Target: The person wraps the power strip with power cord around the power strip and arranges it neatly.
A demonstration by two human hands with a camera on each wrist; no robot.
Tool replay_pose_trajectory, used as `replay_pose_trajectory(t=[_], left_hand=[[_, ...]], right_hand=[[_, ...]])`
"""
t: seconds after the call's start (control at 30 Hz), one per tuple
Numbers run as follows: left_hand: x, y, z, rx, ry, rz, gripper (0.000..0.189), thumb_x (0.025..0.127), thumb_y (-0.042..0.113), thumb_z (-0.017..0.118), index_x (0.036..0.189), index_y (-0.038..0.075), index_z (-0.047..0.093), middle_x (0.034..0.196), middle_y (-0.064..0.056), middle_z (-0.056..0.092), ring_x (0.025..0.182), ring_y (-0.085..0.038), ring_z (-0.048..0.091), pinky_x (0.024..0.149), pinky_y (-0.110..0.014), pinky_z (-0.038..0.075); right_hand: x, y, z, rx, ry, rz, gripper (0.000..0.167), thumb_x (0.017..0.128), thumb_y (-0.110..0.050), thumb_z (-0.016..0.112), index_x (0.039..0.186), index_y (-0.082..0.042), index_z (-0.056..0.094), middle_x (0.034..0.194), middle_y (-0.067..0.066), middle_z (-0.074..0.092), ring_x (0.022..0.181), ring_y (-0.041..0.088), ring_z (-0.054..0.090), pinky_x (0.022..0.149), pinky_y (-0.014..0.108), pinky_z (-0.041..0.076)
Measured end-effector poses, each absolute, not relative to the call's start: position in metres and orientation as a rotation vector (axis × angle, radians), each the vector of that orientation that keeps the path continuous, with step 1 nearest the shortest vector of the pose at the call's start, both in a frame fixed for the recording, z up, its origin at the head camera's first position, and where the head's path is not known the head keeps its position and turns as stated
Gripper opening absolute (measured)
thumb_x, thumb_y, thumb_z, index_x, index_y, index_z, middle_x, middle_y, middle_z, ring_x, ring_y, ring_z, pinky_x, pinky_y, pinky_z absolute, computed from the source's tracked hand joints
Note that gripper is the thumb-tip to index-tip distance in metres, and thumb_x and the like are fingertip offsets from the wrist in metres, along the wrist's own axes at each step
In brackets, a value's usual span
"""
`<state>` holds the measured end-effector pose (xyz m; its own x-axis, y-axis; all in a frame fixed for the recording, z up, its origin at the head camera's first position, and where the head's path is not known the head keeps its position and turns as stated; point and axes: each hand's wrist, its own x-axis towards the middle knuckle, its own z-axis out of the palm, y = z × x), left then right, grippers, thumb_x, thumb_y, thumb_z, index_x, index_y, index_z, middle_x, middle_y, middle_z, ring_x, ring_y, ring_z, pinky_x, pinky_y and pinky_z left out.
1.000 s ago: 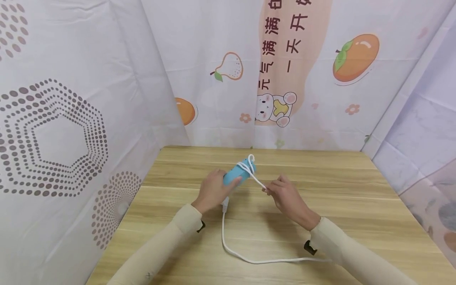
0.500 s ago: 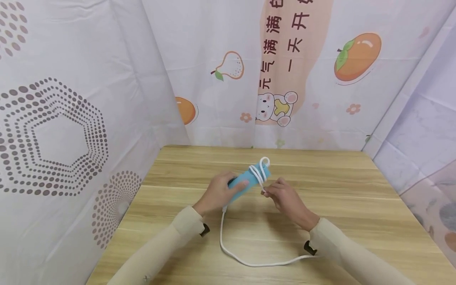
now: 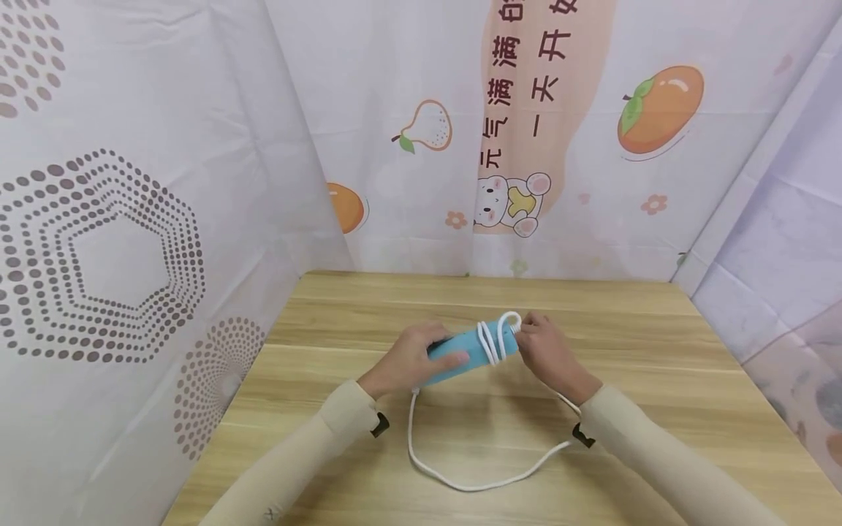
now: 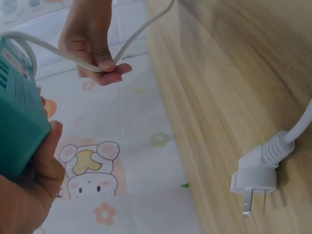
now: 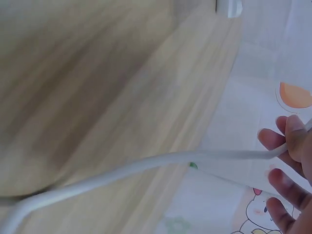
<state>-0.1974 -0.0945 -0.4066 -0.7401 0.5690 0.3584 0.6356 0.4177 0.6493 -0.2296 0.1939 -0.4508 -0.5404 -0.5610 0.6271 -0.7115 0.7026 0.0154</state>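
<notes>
A blue power strip (image 3: 470,343) is held up over the table by my left hand (image 3: 404,361), thumb across its face and fingers round the near end. White cord (image 3: 469,489) is wound in several turns about the strip's far end. My right hand (image 3: 554,356) pinches the running part of this cord beside that end, between thumb and fingers; the left wrist view shows the pinch clearly. From there the cord drops behind the right wrist and curves over the table. Its white plug (image 4: 254,178), with metal prongs showing, is under the left hand, mostly hidden in the head view.
The wood-grain table (image 3: 342,314) reaches back to a printed white curtain (image 3: 381,66) with fruit and a cartoon animal. More curtain hangs at the left and right sides. Dark bands show at both sleeve cuffs.
The power strip has shifted right and tilted flatter. My right hand has brought the cord down across the strip and then up behind its far end, adding to the wrap.
</notes>
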Motion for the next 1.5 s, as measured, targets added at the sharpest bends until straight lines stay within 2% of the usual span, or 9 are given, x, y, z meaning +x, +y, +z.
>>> replay_pose_trajectory(t=[0.1, 0.2, 0.3, 0.43, 0.6, 0.73, 1.0, 1.37, 1.5], left_hand=[[-0.196, -0.092, -0.406, -1.201, -2.568, -1.129, 0.038, 0.096, 0.045, 0.070, 0.116, 0.013, 0.075, 0.095, 0.009, 0.062, 0.081, -0.008, 0.055, 0.068, -0.026, 0.048], [-0.194, -0.089, -0.403, -1.287, -2.568, -1.034, 0.042, 0.094, 0.049, 0.070, 0.116, 0.013, 0.074, 0.100, 0.009, 0.064, 0.083, -0.006, 0.056, 0.069, -0.024, 0.047], [-0.195, -0.086, -0.403, -1.369, -2.563, -0.856, 0.044, 0.092, 0.054, 0.072, 0.110, 0.014, 0.075, 0.097, 0.009, 0.062, 0.078, -0.003, 0.054, 0.065, -0.019, 0.044], [-0.196, -0.084, -0.409, -1.449, -2.536, -0.541, 0.050, 0.089, 0.061, 0.071, 0.104, 0.014, 0.075, 0.088, 0.010, 0.055, 0.070, -0.002, 0.046, 0.059, -0.015, 0.037], [-0.190, -0.080, -0.419, -1.479, -2.580, -0.185, 0.060, 0.090, 0.071, 0.061, 0.104, 0.015, 0.075, 0.091, 0.008, 0.055, 0.074, -0.003, 0.045, 0.061, -0.015, 0.036], [-0.186, -0.075, -0.423, -1.436, -2.628, -0.035, 0.065, 0.092, 0.074, 0.055, 0.105, 0.013, 0.074, 0.097, 0.005, 0.058, 0.079, -0.006, 0.047, 0.062, -0.018, 0.039], [-0.188, -0.073, -0.431, -1.243, -2.684, 0.102, 0.069, 0.093, 0.073, 0.055, 0.106, 0.008, 0.074, 0.095, 0.000, 0.062, 0.077, -0.012, 0.051, 0.062, -0.025, 0.047], [-0.194, -0.070, -0.438, -1.008, -2.729, 0.064, 0.068, 0.091, 0.072, 0.060, 0.096, 0.005, 0.074, 0.085, -0.003, 0.061, 0.069, -0.015, 0.050, 0.051, -0.027, 0.043], [-0.196, -0.070, -0.437, -0.936, -2.740, 0.087, 0.067, 0.090, 0.071, 0.062, 0.097, 0.006, 0.074, 0.089, -0.004, 0.063, 0.072, -0.016, 0.051, 0.052, -0.028, 0.045]], right_hand=[[-0.235, 0.197, -0.446, 0.989, -2.317, 0.290, 0.017, 0.078, 0.010, 0.080, 0.079, -0.006, 0.074, 0.076, 0.003, 0.071, 0.078, 0.024, 0.052, 0.067, 0.040, 0.041], [-0.241, 0.195, -0.440, 1.018, -2.331, 0.315, 0.018, 0.083, -0.001, 0.081, 0.098, -0.011, 0.079, 0.089, 0.002, 0.076, 0.078, 0.023, 0.047, 0.070, 0.040, 0.036], [-0.246, 0.196, -0.436, 1.022, -2.328, 0.297, 0.016, 0.086, 0.000, 0.078, 0.098, -0.011, 0.079, 0.092, 0.002, 0.077, 0.077, 0.022, 0.044, 0.071, 0.041, 0.035], [-0.246, 0.198, -0.437, 1.027, -2.336, 0.219, 0.016, 0.085, -0.002, 0.079, 0.098, -0.011, 0.080, 0.093, 0.001, 0.077, 0.076, 0.021, 0.042, 0.072, 0.039, 0.034], [-0.241, 0.197, -0.439, 1.044, -2.318, 0.137, 0.017, 0.082, -0.017, 0.083, 0.097, -0.011, 0.081, 0.091, 0.000, 0.077, 0.075, 0.020, 0.042, 0.071, 0.038, 0.035], [-0.240, 0.196, -0.435, 1.044, -2.294, 0.148, 0.018, 0.082, -0.021, 0.082, 0.096, -0.010, 0.081, 0.088, 0.000, 0.076, 0.075, 0.020, 0.042, 0.070, 0.039, 0.036], [-0.239, 0.192, -0.432, 1.071, -2.219, 0.217, 0.016, 0.082, -0.022, 0.082, 0.094, -0.011, 0.080, 0.086, -0.002, 0.073, 0.077, 0.021, 0.044, 0.070, 0.040, 0.034], [-0.231, 0.184, -0.423, 1.073, -2.202, 0.206, 0.013, 0.083, -0.018, 0.083, 0.093, -0.011, 0.080, 0.085, -0.002, 0.073, 0.080, 0.022, 0.050, 0.070, 0.040, 0.038], [-0.227, 0.180, -0.422, 1.075, -2.198, 0.217, 0.011, 0.083, -0.013, 0.084, 0.093, -0.011, 0.080, 0.085, -0.001, 0.073, 0.080, 0.022, 0.050, 0.070, 0.039, 0.038]])
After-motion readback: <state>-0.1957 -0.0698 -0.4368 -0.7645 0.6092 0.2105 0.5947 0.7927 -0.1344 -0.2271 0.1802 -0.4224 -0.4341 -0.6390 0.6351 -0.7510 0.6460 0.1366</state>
